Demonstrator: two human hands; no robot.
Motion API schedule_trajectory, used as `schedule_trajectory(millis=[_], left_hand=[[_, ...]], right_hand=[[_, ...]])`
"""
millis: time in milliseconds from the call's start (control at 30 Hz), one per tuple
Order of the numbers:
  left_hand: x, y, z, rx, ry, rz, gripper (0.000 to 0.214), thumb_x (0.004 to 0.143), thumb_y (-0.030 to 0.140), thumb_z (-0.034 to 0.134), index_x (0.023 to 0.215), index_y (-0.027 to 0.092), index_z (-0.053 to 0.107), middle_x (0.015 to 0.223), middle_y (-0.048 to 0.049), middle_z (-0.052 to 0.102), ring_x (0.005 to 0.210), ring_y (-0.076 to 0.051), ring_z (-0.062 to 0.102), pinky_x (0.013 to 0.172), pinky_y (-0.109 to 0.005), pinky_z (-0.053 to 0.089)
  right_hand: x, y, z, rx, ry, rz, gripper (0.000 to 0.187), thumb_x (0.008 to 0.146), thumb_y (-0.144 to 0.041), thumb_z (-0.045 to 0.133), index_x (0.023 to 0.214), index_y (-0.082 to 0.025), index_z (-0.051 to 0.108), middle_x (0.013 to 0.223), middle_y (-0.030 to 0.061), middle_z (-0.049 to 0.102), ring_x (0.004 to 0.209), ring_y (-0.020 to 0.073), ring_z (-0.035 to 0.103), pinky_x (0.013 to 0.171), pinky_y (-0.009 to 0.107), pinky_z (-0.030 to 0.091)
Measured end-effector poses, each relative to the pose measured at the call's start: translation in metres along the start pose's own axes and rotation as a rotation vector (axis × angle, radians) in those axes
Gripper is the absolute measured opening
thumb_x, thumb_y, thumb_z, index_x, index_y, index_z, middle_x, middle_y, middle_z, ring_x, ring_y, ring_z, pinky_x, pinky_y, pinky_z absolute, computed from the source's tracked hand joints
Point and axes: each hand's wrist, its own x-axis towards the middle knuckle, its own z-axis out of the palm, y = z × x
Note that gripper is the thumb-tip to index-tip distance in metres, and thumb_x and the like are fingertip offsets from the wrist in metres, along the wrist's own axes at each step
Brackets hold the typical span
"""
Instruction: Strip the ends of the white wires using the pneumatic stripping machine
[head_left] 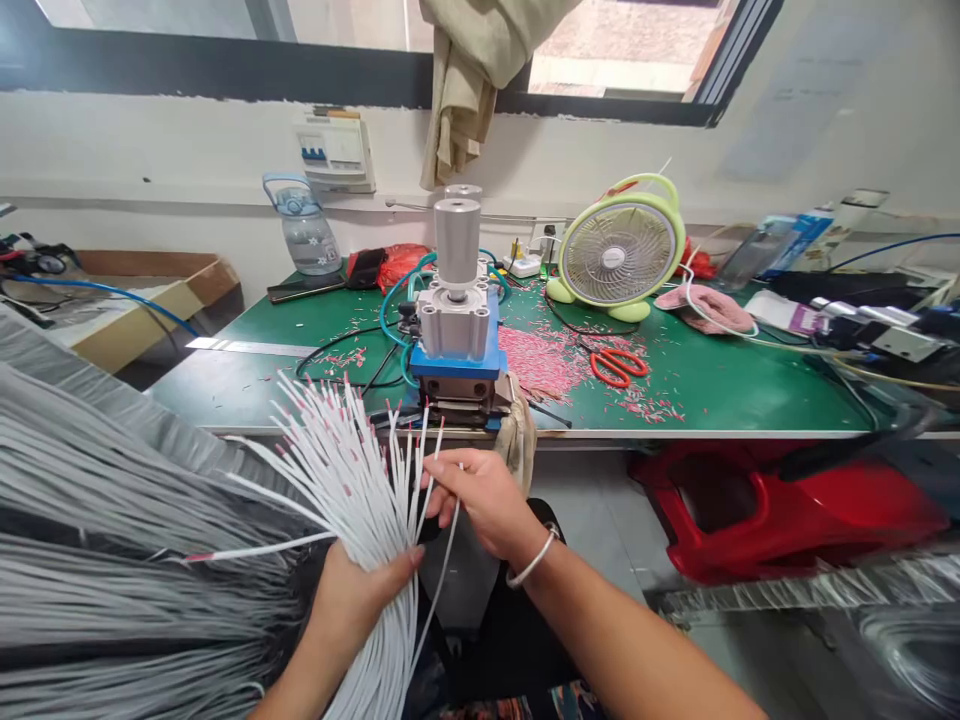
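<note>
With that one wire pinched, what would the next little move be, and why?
Probably draw the single wire clear of the bundle of white wires toward the press. The right hand pinches it apart while the left hand grips the fanned bundle just before the machine.

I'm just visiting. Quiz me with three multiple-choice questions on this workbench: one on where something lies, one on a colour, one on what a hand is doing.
1. Where do the scissors lie?
A. on the green bench, before the fan
B. on the floor
C. in the cardboard box

2. What colour are the scissors' handles?
A. blue
B. red
C. black

3. What is the left hand doing?
A. resting flat
B. holding the water bottle
C. gripping the bundle of white wires

Answers: 1 A, they lie among pink scraps near the fan; 2 B, both loops are red; 3 C, its fingers wrap the bundle while the right hand pinches single wires.
</note>
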Motion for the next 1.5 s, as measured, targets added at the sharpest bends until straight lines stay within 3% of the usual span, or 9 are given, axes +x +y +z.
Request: schedule_trajectory(millis=[133,333,433,600,733,900,1000,1100,1500], left_hand=[[0.002,0.002,-0.007,-0.040,0.057,-0.072,0.024,0.055,0.027,0.069,0.072,0.012,0.064,0.069,-0.0053,0.068,0.067,-0.022,0.061,0.074,-0.035,0.046],[0.005,0.017,-0.021,-0.434,0.268,-0.181,0.027,0.058,0.024,0.070,0.082,0.014,0.062,0.067,-0.0002,0.067,0.064,-0.017,0.062,0.069,-0.031,0.051],[0.006,0.023,-0.023,-0.487,0.284,-0.201,0.028,0.057,0.023,0.070,0.082,0.015,0.062,0.063,0.0011,0.066,0.059,-0.014,0.061,0.063,-0.027,0.052],[0.003,0.019,-0.020,-0.513,0.212,-0.242,0.025,0.055,0.022,0.070,0.078,0.015,0.061,0.065,-0.0002,0.066,0.061,-0.016,0.061,0.062,-0.029,0.052],[-0.004,0.012,-0.017,-0.398,0.101,-0.242,0.025,0.055,0.025,0.071,0.074,0.014,0.061,0.066,-0.0011,0.066,0.062,-0.017,0.060,0.063,-0.029,0.049],[-0.006,0.007,-0.007,-0.228,0.016,-0.154,0.023,0.054,0.026,0.070,0.070,0.014,0.059,0.057,0.0002,0.061,0.052,-0.015,0.055,0.056,-0.027,0.045],[-0.002,0.001,-0.004,-0.075,-0.121,-0.093,0.018,0.055,0.026,0.068,0.066,0.014,0.059,0.056,-0.0017,0.061,0.052,-0.017,0.054,0.056,-0.030,0.043],[0.001,-0.002,-0.005,0.069,-0.207,-0.036,0.015,0.058,0.026,0.067,0.064,0.014,0.060,0.060,-0.0037,0.062,0.056,-0.018,0.055,0.058,-0.031,0.043],[-0.001,0.024,-0.022,-0.526,0.108,-0.092,0.027,0.062,0.018,0.066,0.087,0.019,0.055,0.072,0.0028,0.056,0.062,-0.012,0.054,0.060,-0.024,0.045]], right_hand=[[0.004,-0.003,0.003,0.114,0.088,-0.037,0.027,0.070,-0.035,0.060,0.074,-0.009,0.060,0.064,0.0049,0.061,0.042,0.0091,0.055,0.036,0.017,0.042],[0.010,-0.022,-0.007,0.376,0.184,0.042,0.017,0.071,-0.027,0.058,0.072,-0.010,0.058,0.055,0.0023,0.059,0.035,0.0063,0.048,0.032,0.016,0.041],[0.015,-0.027,-0.010,0.447,0.205,0.075,0.014,0.073,-0.022,0.056,0.073,-0.009,0.058,0.055,0.0022,0.059,0.036,0.0055,0.048,0.033,0.015,0.042],[0.013,-0.020,-0.015,0.365,0.190,-0.003,0.019,0.069,-0.028,0.062,0.076,-0.010,0.059,0.058,0.0015,0.060,0.038,0.0053,0.049,0.035,0.015,0.042],[0.000,-0.012,-0.025,0.134,0.026,-0.005,0.025,0.071,-0.035,0.061,0.075,-0.011,0.060,0.061,0.0022,0.060,0.037,0.0053,0.048,0.033,0.016,0.039],[-0.015,-0.012,-0.026,0.006,-0.078,-0.016,0.022,0.070,-0.030,0.061,0.079,-0.010,0.064,0.075,0.0064,0.062,0.058,0.0073,0.055,0.053,0.017,0.045],[-0.013,-0.009,-0.014,0.016,-0.075,0.035,0.029,0.070,-0.034,0.061,0.087,-0.011,0.062,0.070,0.0049,0.061,0.049,0.0067,0.052,0.039,0.015,0.039],[-0.006,-0.005,-0.001,-0.066,-0.031,0.040,0.030,0.070,-0.037,0.060,0.078,-0.009,0.062,0.068,0.0051,0.060,0.042,0.0058,0.050,0.030,0.013,0.032],[0.010,-0.015,-0.013,0.275,0.110,0.018,0.022,0.065,-0.028,0.067,0.075,-0.008,0.063,0.066,0.0051,0.062,0.046,0.0063,0.055,0.043,0.016,0.048]])
